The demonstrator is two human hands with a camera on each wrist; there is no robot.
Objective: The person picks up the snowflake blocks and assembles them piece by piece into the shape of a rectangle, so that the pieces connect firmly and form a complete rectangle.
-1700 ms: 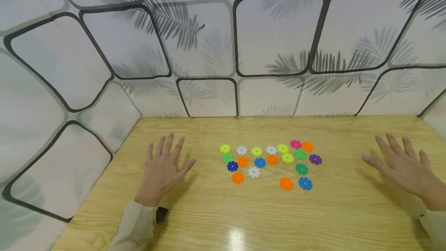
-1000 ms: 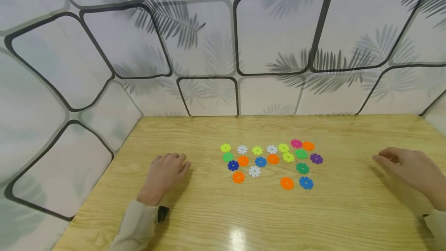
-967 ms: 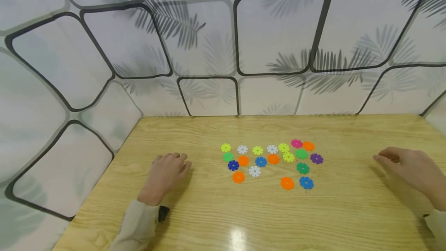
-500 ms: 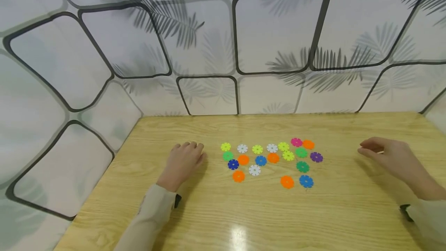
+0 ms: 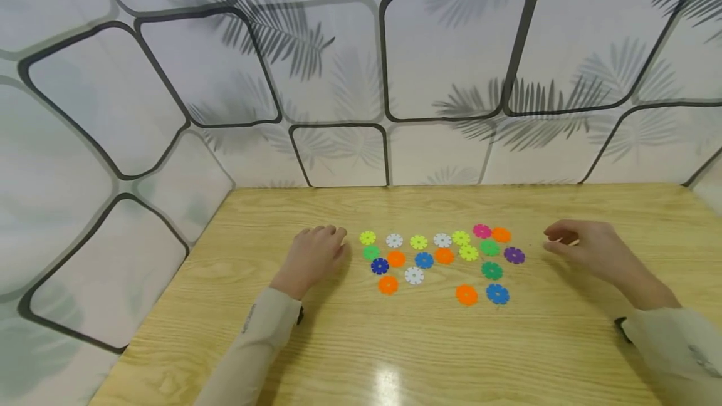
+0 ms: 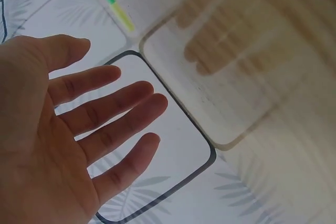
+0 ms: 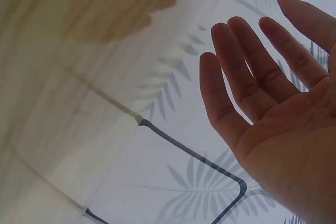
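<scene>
Small notched plastic discs in several colours lie flat in a loose group on the wooden table (image 5: 361, 356). My left hand (image 5: 314, 259) hovers just left of them, nearest the lime disc (image 5: 368, 238) and the light green disc (image 5: 371, 252). Loosely bent fingers and a bare palm show in the left wrist view, where the hand (image 6: 100, 124) holds nothing. To the right of the group is my right hand (image 5: 589, 249), closest to the purple disc (image 5: 514, 255) and an orange disc (image 5: 501, 235). In the right wrist view its relaxed fingers (image 7: 268, 72) hold nothing either.
Behind the table rises a pale wall (image 5: 440, 61) with dark rounded outlines and leaf prints, and it continues along the left side. Toward the front of the group lie another orange disc (image 5: 466, 295) and a blue disc (image 5: 497, 294).
Both hands were spread wide at first; their fingers have since bent loosely. The left hand has moved right and the right hand left, toward the discs, which stay where they were.
</scene>
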